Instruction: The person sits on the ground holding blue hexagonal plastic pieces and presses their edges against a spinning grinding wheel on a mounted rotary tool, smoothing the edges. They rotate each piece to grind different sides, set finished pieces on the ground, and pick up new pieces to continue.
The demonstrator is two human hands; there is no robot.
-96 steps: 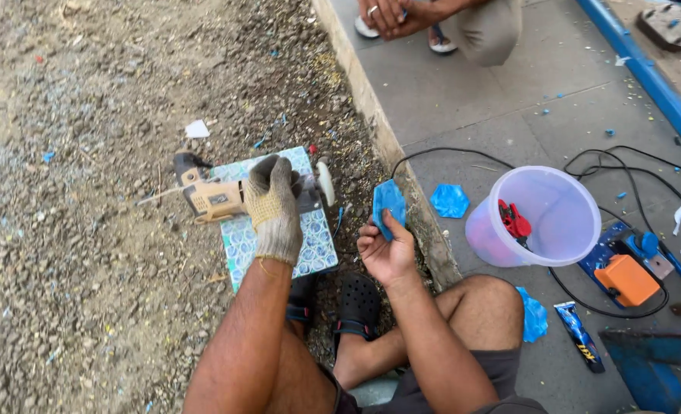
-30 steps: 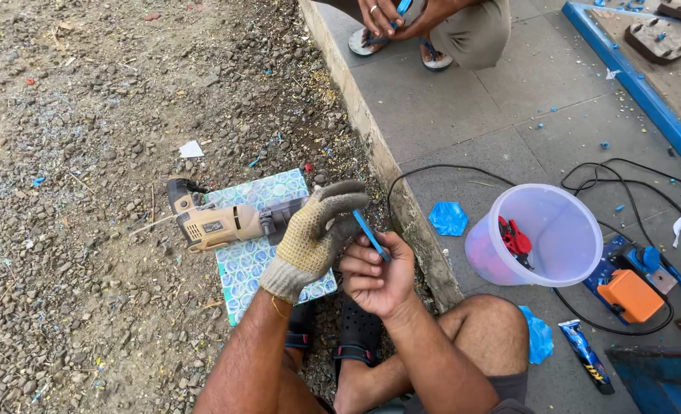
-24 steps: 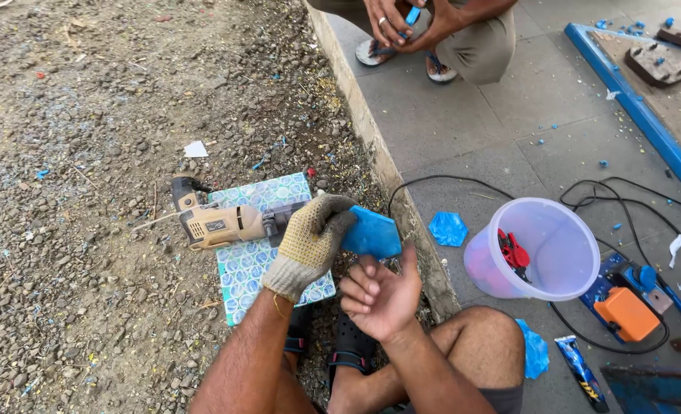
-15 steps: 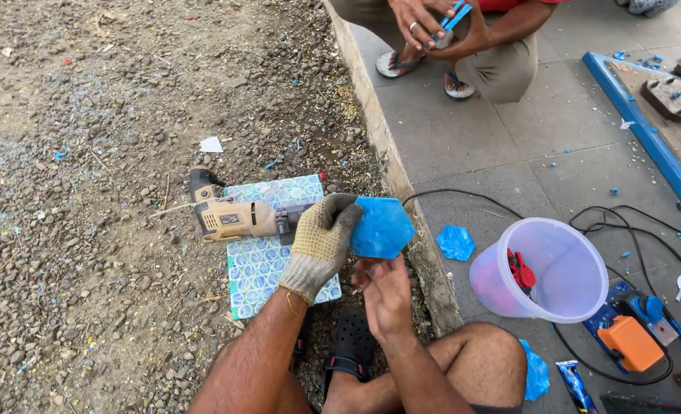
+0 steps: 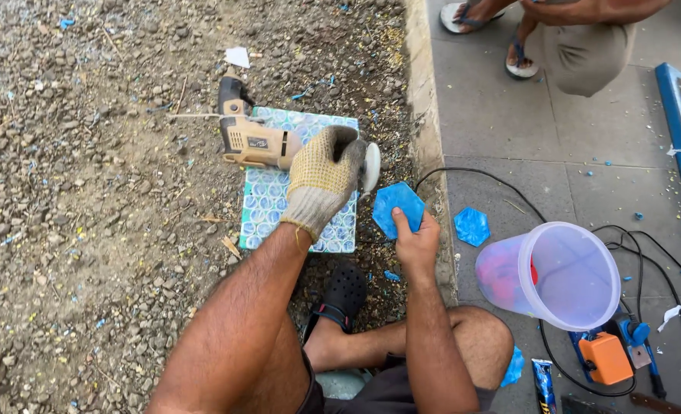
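Nearest to us, our bare right hand (image 5: 416, 239) pinches a blue hexagonal tile (image 5: 399, 208) by its lower edge, thumb on the face and fingers behind, so that grip is pressed tight on the tile. The tile stands tilted just beside the round disc (image 5: 370, 167) of the grinder, and we cannot tell whether the two touch. Our foot in a black clog (image 5: 340, 295) rests on the gravel just below.

Our gloved left hand (image 5: 323, 180) is closed over the front of the tan angle grinder (image 5: 254, 142), fingers wrapped round its neck. The grinder lies on a patterned blue and white tile (image 5: 271, 207) set flat on the gravel (image 5: 87, 192).

To the right, on the concrete slab (image 5: 509, 153), a second blue hexagonal piece (image 5: 472, 226) lies apart from the one we hold. A clear plastic bucket (image 5: 559, 276) lies tilted, with red things inside, and black cords (image 5: 509, 192) loop around it. An orange tool (image 5: 605, 357) sits beyond the bucket. Farther off, another person's sandalled feet (image 5: 494, 31) stand on the slab.

As we judge it, the bare fingers are the weak point: they sit close to the disc, and a slip of the small tile could carry them into it. A thin edge grip could also let the tile kick out or chip.
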